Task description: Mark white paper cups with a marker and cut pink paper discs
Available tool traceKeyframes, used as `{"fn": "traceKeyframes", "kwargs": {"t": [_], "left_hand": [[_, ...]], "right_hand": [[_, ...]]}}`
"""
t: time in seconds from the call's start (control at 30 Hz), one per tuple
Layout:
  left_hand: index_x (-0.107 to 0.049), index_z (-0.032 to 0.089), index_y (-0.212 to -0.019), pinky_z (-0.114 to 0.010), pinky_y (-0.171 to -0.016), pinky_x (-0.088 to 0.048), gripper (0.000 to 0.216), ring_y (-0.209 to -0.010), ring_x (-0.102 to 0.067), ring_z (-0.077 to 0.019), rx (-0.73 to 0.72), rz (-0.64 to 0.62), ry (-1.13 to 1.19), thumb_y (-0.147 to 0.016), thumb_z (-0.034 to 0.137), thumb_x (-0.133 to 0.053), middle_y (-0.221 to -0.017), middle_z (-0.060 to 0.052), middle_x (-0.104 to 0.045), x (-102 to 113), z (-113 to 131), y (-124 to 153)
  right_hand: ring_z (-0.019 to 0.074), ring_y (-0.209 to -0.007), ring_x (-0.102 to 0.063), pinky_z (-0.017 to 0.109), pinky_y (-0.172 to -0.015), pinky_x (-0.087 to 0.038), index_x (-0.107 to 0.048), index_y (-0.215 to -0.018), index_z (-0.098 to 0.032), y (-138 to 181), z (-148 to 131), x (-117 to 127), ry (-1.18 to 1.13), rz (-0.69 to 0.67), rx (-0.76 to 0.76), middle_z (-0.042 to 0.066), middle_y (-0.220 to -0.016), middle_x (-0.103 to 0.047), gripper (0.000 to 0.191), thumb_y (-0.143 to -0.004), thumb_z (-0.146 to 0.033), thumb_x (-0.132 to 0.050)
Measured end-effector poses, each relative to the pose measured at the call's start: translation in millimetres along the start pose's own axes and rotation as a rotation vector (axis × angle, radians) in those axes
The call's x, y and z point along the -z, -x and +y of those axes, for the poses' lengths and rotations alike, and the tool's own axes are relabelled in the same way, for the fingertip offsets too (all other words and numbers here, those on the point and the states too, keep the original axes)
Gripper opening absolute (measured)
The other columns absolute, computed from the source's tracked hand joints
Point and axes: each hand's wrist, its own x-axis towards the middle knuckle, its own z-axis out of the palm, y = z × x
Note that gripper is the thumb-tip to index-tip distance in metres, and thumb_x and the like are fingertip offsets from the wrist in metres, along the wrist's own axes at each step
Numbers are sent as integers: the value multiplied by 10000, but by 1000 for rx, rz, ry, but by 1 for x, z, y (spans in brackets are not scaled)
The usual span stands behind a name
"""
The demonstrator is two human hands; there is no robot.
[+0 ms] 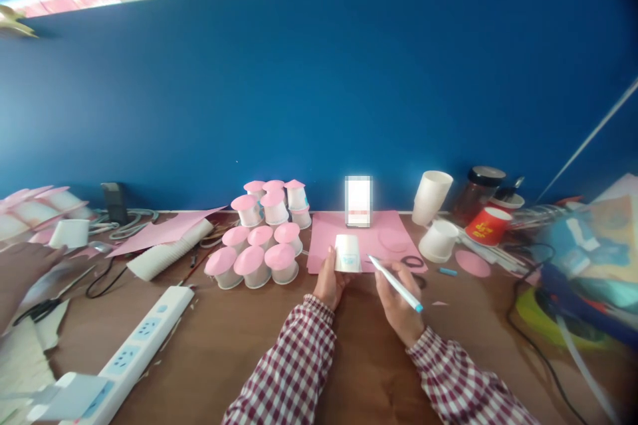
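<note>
An upside-down white paper cup [347, 249] with a light blue drawing on its side is held in my left hand [329, 284]. My right hand [400, 299] grips a white marker [396, 284] with a blue end, its tip pointing at the cup and a small gap between them. Behind the cup lie sheets of pink paper [323, 232]. Black-handled scissors [413, 261] rest near the paper's right edge, partly hidden by my right hand. A small blue marker cap [448, 271] lies further right on the table.
Several white cups with pink paper tops [253, 259] stand left of centre. A power strip [134, 345] lies front left, near another person's hand [30, 265]. White cups [438, 240], a red cup [487, 226] and a jar [481, 192] stand right. A blue partition [319, 93] closes the back.
</note>
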Motion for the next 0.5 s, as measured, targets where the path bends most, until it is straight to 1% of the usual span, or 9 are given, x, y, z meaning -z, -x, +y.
{"fn": "traceKeyframes", "kwargs": {"t": [0.2,0.33,0.5], "left_hand": [[-570,112,-1098,-372,-810,-493,468,-961,-602,-243,30,9,38,-836,488,-477,-1029,-153,-641,-3,2,-1],[-571,109,-1107,-377,-838,-481,466,-980,-596,-245,36,5,58,-844,480,-468,-1035,-156,-641,-5,5,0],[-569,105,-1111,-391,-847,-478,479,-981,-597,-252,50,-9,61,-841,487,-468,-1031,-164,-641,-3,5,-1]], "right_hand": [[158,-682,-575,279,-618,-520,-554,-883,-187,-6,6,-2,22,8,-71,33,-790,-597,122,-819,-289,-567],[156,-653,-571,286,-607,-523,-539,-862,-182,-9,11,-3,46,24,-76,28,-743,-591,127,-827,-304,-552],[162,-641,-597,288,-573,-523,-525,-869,-176,-7,17,-4,1,23,-108,32,-734,-600,158,-824,-324,-556]]}}
